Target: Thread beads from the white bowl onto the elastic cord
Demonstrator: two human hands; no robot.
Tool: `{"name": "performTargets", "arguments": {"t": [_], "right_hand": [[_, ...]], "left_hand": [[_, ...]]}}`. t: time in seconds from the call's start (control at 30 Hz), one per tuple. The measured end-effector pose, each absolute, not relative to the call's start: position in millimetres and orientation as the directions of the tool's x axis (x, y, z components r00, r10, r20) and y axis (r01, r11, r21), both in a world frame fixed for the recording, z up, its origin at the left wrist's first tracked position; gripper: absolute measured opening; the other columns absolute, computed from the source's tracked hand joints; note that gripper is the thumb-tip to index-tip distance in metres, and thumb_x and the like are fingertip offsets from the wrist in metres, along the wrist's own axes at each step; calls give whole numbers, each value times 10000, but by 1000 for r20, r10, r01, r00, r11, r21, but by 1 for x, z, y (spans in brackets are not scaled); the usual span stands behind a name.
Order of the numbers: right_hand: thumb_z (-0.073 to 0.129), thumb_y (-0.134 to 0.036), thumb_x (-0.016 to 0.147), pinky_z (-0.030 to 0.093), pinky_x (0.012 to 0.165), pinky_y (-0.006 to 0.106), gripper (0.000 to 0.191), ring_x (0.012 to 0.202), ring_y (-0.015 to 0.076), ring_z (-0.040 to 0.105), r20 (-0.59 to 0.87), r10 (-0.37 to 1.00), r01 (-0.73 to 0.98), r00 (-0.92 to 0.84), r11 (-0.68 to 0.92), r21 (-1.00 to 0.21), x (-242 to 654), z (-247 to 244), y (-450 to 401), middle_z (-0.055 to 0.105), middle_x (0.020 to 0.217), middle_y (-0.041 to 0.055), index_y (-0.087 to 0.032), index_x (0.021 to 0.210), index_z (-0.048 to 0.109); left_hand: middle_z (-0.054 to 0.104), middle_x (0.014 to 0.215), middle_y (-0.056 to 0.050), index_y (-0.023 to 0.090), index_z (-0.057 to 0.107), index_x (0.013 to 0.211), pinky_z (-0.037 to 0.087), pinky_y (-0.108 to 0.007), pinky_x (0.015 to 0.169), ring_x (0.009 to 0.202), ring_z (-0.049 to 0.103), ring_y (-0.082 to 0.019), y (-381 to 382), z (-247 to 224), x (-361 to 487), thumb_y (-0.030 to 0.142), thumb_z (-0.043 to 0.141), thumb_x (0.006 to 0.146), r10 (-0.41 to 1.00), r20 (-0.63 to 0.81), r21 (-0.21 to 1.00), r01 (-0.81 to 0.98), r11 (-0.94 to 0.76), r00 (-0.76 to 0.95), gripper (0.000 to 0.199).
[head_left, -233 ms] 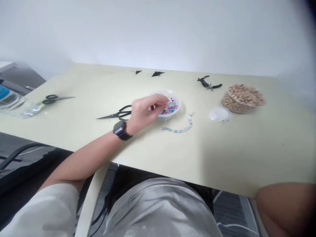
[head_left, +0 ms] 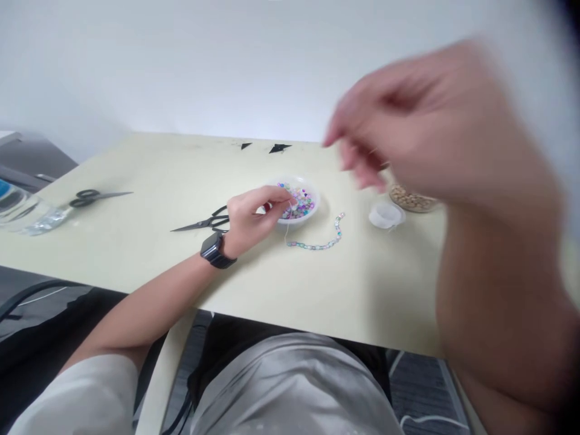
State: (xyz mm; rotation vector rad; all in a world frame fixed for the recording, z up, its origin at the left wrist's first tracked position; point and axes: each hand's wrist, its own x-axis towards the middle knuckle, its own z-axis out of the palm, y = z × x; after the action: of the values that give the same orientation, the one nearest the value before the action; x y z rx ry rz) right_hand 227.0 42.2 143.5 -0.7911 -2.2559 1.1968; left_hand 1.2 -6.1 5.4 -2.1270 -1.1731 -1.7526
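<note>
Beads [head_left: 316, 247] threaded in a curved row lie on the worktop [head_left: 317, 290] in the head view, at five o'clock from the white bowl [head_left: 293, 222], which holds more loose ones. A bare stretch of thread [head_left: 286, 232] runs from the row's left end up to the left hand [head_left: 251, 214]. That hand is at the bowl's near-left side, thumb and forefinger pressed together on the thread, much as it was an instant ago.

What's new is the right hand [head_left: 408, 127]: out of sight then, it now fills the two o'clock side, raised close to the camera and badly blurred. Its fingers are curled, but I can't tell whether they pinch anything. It blocks the pliers I could see before and most of the tub of nuts [head_left: 412, 198]; the small white cup [head_left: 386, 215], at three o'clock, shows clear of it.

For the stringing, I'd judge little has altered: the row looks unchanged, with the left hand alone at the bowl. Black-handled scissors [head_left: 194, 226] lie at nine o'clock, just beside that wrist.
</note>
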Motion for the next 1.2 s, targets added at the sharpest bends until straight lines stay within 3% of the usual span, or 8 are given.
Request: {"name": "performTargets", "arguments": {"t": [0.13,0.37,0.57,0.77,0.93,1.07,1.13,1.2], "right_hand": [[648,-319,1007,358,433,205,225,471,64,506,92,690,432,-718,544,-719,201,122,61,592,652,11,-145,884,719],[691,-485,967,367,418,230,297,520,58,479,-89,550,322,-830,344,-882,186,97,66,733,988,39,-212,1074,738],[757,-418,919,369,411,220,390,503,72,447,-176,528,267,-831,102,-958,184,84,65,744,911,45,-199,1203,605],[676,-451,964,330,414,196,289,460,45,423,-213,589,325,-780,89,-941,192,60,63,741,888,18,-205,1098,606],[638,-443,994,340,471,201,276,489,51,416,-206,605,260,-769,2,-966,201,40,48,739,832,11,-179,934,583],[591,-401,1033,327,484,200,249,523,56,434,-105,595,203,-797,101,-974,205,18,22,717,802,-11,-179,925,621],[572,-310,1038,337,489,207,192,482,47,422,71,584,155,-809,327,-932,206,4,11,678,727,-27,-168,936,653],[556,-265,1047,429,598,217,166,606,79,574,275,488,55,-828,559,-827,207,-11,4,688,749,-9,-161,989,671]], "left_hand": [[780,834,15,199,744,904,588,-193,654,682,702,-90,-5,7,-1,110,783,848,431,901,351,656,-668,-43,112],[738,770,28,211,717,863,567,-199,610,637,661,-88,-2,9,-6,110,720,871,385,923,285,722,-631,-28,101],[759,828,23,215,700,914,574,-205,623,665,684,-92,4,14,-9,82,664,889,394,919,265,730,-630,7,140],[750,770,45,233,681,958,513,-210,549,630,682,-98,4,19,-10,57,679,888,408,889,134,733,-667,208,189],[779,990,-42,259,681,1165,608,-319,770,880,742,-200,21,38,-33,137,684,924,509,727,-2,743,-670,461,270],[778,952,4,274,727,1057,559,-268,652,754,724,-164,43,62,-53,187,698,898,656,572,153,721,-676,493,183],[786,1020,19,273,733,1085,551,-244,727,828,739,-149,53,74,-56,146,614,929,781,348,248,752,-610,519,234],[792,991,37,267,748,1061,524,-223,736,820,738,-132,62,84,-55,127,574,932,804,195,292,749,-595,562,258]]}}
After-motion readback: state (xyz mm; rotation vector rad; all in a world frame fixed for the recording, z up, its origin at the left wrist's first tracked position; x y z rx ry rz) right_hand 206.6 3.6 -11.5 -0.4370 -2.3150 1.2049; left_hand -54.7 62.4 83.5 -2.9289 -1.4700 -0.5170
